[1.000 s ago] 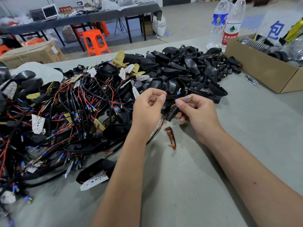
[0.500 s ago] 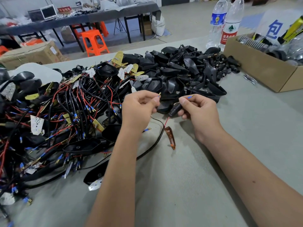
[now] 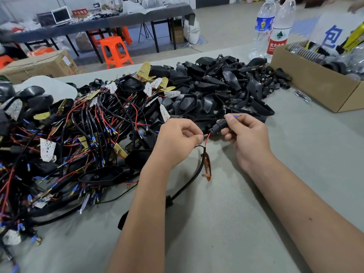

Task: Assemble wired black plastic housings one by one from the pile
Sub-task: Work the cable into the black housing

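My right hand [image 3: 248,134] grips a small black plastic stem [image 3: 217,126] with a blue-tipped wire end sticking out past the thumb. A thin red wire [image 3: 207,139] comes out of the stem's lower end. My left hand [image 3: 178,140] pinches a brass wire terminal [image 3: 204,136] just left of the stem. A black cable [image 3: 189,184] hangs from there and trails down across the table. Behind my hands lies the pile of empty black housings [image 3: 220,89]. To the left sprawls the tangle of wired housings [image 3: 78,138] with red and black leads.
An amber lens [image 3: 207,166] lies on the grey table [image 3: 226,223] below my hands. A cardboard box [image 3: 315,83] of metal parts stands at the right. Two water bottles [image 3: 275,28] stand behind it. An orange stool [image 3: 114,51] and another table are in the background.
My left hand has dropped lower and drawn the wire terminal down out of the stem. The black cable has slid towards me across the table. My right hand has risen slightly.
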A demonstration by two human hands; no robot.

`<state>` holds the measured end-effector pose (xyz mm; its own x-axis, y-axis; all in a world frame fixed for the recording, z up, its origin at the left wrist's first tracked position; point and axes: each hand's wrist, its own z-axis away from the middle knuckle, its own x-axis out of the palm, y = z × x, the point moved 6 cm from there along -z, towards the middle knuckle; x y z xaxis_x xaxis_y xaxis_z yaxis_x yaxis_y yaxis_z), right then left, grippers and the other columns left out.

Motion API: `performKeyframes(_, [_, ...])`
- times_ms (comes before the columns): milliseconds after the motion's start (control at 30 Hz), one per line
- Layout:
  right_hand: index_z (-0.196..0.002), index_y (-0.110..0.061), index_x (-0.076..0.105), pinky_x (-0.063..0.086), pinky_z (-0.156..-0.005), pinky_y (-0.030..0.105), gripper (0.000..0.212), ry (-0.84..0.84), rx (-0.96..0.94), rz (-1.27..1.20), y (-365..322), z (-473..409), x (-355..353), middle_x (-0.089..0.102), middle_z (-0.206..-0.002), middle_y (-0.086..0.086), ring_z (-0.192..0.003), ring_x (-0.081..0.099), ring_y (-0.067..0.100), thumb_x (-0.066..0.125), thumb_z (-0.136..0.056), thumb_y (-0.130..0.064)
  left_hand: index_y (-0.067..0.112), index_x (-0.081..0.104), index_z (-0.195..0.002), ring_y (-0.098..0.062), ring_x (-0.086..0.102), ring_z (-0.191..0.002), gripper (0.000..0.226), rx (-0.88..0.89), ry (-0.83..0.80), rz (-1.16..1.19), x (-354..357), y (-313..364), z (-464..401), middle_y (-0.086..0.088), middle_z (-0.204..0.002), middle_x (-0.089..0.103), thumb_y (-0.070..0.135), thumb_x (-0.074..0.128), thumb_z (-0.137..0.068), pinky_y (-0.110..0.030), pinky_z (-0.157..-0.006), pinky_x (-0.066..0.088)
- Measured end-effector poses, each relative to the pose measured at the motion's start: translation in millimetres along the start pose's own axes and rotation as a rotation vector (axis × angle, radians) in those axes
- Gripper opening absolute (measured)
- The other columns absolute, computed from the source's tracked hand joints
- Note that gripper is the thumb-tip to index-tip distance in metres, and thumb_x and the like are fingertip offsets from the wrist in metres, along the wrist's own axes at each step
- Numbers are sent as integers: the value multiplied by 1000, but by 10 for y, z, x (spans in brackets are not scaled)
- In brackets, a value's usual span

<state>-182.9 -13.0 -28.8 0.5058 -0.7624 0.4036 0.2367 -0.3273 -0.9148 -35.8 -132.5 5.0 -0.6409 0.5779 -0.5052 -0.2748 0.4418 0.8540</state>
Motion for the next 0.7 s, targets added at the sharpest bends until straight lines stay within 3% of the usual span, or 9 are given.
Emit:
performKeyframes(200, [-81,-8,68,48,-51,19,15,-1,8,-15,-2,3,1,69,-67,5,-56,63,12,70,-96,-8,15,75,-79,-11,65,-64,14,-11,36,57,18,66,17,0,-68,74,4,74,-87,-30,-68,58])
performKeyframes(467, [-82,-8,67,48,-51,19,15,15,11,-2,-22,18,-4,66,-63,1,-56,63,11,71,-96,-8,18,75,-76,-3,60,-57,17,-45,53,-9,72,126,47,-1,-68,74,6,74,-88,-20,-62,48])
performKeyframes(600, [-82,-10,66,49,-52,20,15,-3,-17,39,-43,36,13,66,-62,2,-56,64,12,71,-96,-8,20,73,-73,-16,69,-66,20,-71,126,-6,88,143,51,-2,-69,75,8,73,-89,-25,-66,55])
performKeyframes(700, [-82,-10,65,49,-52,21,15,5,-31,34,-65,47,8,66,-61,0,-56,64,12,69,-97,-8,19,75,-75,-6,64,-61,17,-53,159,41,125,182,63,1,-68,74,11,74,-89,-23,-65,54])
